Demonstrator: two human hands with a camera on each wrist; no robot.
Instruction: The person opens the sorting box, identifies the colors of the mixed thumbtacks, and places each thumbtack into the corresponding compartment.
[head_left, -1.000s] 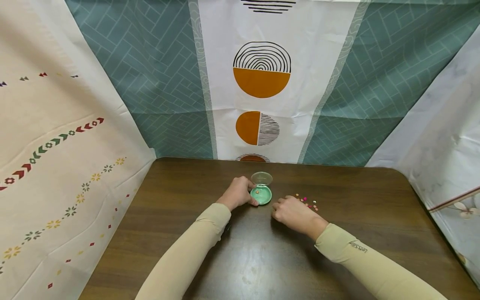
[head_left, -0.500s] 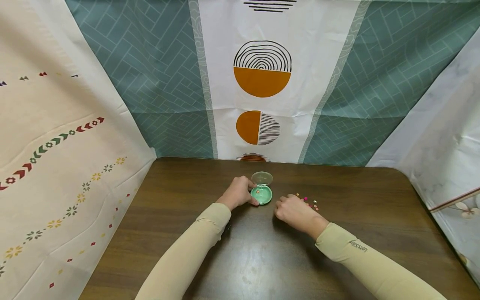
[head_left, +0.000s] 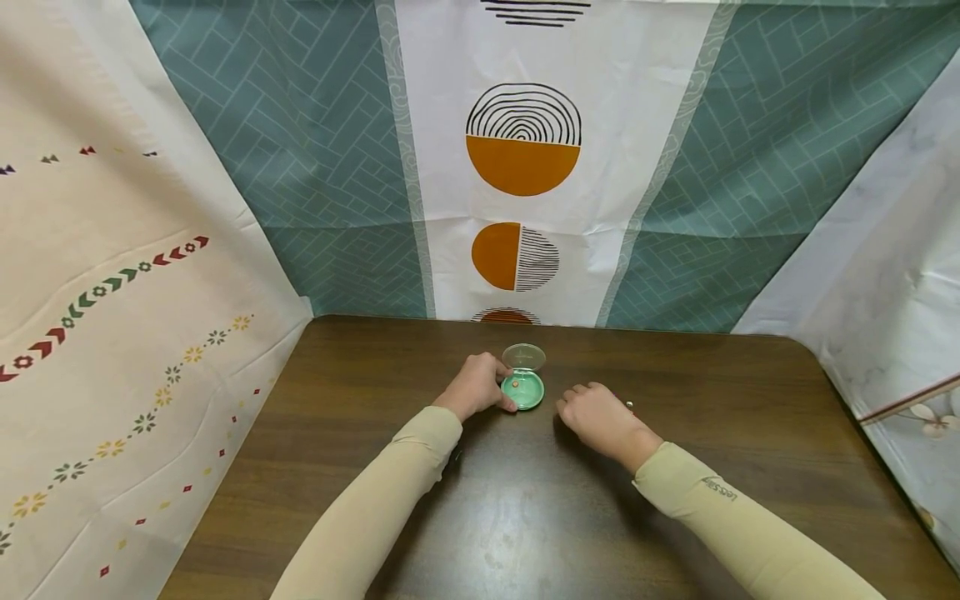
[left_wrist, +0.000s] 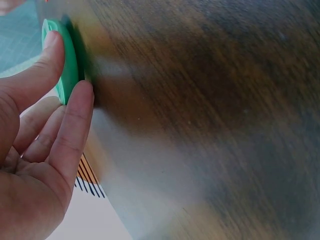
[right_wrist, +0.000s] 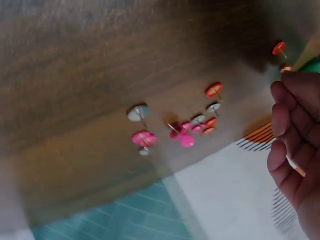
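My left hand [head_left: 478, 386] grips the edge of a small round green case [head_left: 522, 390], its clear lid [head_left: 524, 357] standing up. One orange piece [head_left: 515, 384] lies inside the case. In the left wrist view, the thumb and fingers of my left hand [left_wrist: 47, 120] hold the green case [left_wrist: 68, 65] by its rim. My right hand [head_left: 596, 414] is low over the table, right of the case, with fingers bent. Its fingertips are beside an orange thumbtack [right_wrist: 285, 68]; whether they pinch it is unclear. Another orange thumbtack [right_wrist: 279, 47] lies close by.
Loose pink thumbtacks [right_wrist: 144, 138], silver thumbtacks [right_wrist: 137, 113] and orange thumbtacks [right_wrist: 214, 90] lie scattered on the brown wooden table [head_left: 712, 433], some pins upward. A patterned curtain [head_left: 517, 250] hangs behind the table's far edge.
My right hand has shifted slightly right, away from the case, and now covers most of the thumbtacks in the head view. My left hand and the case stay in place.
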